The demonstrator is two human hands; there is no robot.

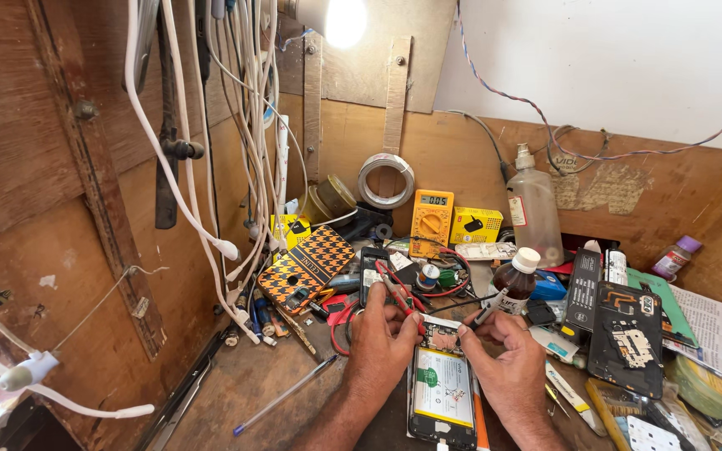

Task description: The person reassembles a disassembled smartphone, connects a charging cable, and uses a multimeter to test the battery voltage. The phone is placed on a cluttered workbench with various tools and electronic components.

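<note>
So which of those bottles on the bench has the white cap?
The small brown bottle just beyond the right hand. The tall clear bottle behind has a spout, and the little one far right a purple cap.

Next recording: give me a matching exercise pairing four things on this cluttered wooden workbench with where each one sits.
Things:
1. yellow digital multimeter
2. opened smartphone with exposed battery
3. clear plastic squeeze bottle
4. blue ballpoint pen

Places:
A. lying on bare wood, left of the left hand
B. between both hands, right hand beside it
C. upright against the back board, centre
D. standing right of the small yellow box

Pairs: 1-C, 2-B, 3-D, 4-A
</note>
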